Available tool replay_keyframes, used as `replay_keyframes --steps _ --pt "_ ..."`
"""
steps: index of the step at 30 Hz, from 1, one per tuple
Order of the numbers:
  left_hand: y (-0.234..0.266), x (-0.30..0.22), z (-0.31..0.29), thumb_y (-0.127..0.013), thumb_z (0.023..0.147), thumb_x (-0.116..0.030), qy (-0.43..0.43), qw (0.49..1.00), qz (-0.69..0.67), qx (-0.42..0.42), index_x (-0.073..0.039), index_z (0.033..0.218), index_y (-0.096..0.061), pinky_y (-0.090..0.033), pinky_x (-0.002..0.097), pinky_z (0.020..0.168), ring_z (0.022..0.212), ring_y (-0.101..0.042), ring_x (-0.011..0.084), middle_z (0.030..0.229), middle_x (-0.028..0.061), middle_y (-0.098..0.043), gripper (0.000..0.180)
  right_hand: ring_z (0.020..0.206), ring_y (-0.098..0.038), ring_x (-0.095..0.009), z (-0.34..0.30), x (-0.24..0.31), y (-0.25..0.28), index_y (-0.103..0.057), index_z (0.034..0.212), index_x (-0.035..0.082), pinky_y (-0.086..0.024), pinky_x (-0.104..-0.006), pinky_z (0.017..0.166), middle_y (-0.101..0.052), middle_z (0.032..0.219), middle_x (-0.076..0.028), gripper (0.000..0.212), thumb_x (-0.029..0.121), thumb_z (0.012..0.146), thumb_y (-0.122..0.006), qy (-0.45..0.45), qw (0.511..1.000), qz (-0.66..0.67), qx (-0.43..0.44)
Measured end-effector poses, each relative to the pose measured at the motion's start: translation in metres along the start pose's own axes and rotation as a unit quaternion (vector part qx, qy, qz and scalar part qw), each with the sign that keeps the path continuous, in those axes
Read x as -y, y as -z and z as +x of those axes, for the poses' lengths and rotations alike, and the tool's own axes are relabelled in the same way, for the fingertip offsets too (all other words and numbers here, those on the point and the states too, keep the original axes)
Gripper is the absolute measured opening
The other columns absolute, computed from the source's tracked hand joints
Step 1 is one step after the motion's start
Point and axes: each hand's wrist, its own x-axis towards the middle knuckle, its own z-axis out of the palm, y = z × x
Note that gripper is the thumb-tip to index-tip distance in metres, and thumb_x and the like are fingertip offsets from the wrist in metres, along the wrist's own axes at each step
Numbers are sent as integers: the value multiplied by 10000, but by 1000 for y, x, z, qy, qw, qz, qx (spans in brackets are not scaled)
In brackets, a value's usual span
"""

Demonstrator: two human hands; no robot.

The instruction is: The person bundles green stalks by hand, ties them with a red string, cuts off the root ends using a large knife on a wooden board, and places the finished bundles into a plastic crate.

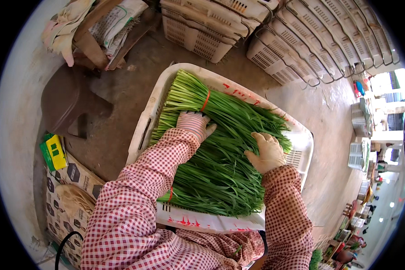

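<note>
Bundles of garlic chives (220,155) lie side by side in a white plastic crate (141,112) in front of me, pale stems to the left and leaf tips to the right. An orange band (205,101) ties the far bundle; another band (171,194) shows on the near one. My left hand (195,125), in a striped glove, grips the stem side of the far bundle just below its band, its fingertips hidden among the stems. At the leafy end, my right hand (267,153), in a cream glove, rests against the leaves with thumb and fingers apart.
Stacked white crates (198,36) with metal handles stand beyond, with more crates (310,45) at the far right. On the left are a brown plastic stool (65,99), a yellow-green packet (54,152) and patterned cardboard (78,173). People and goods appear at the far right.
</note>
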Motion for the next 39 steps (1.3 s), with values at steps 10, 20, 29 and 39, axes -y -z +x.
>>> replay_keyframes --steps 10,20,29,39 --pt "-5 -11 -8 -492 899 -570 8 1000 -1 -24 -192 1218 -618 -368 437 1000 1156 -544 215 1193 53 -615 510 1332 -389 -368 96 59 -41 -352 1442 51 -329 -447 1107 -406 1443 -201 637 158 872 -614 178 969 105 -136" --pt "-31 -6 -17 -617 826 -519 -52 977 4 -205 -172 1150 -623 -396 460 888 970 -559 257 957 74 -597 475 1356 -374 -333 132 66 -71 -346 1477 161 -288 -472 1122 -417 1463 -96 593 119 919 -542 174 976 64 -118" --pt "-35 -4 2 -656 778 -519 -42 976 1 -212 -170 1053 -649 -390 456 888 934 -583 256 931 77 -615 444 1309 -418 -326 151 64 -84 -415 1440 221 -300 -483 1099 -463 1412 -105 571 140 895 -566 154 970 139 -129" --pt "-34 -5 -3 -683 734 -505 -69 965 -4 -252 -141 1038 -663 -388 454 935 962 -590 245 975 71 -640 475 1330 -396 -313 154 61 -89 -437 1434 204 -255 -486 1119 -465 1421 -103 606 350 877 -624 160 968 167 -97"
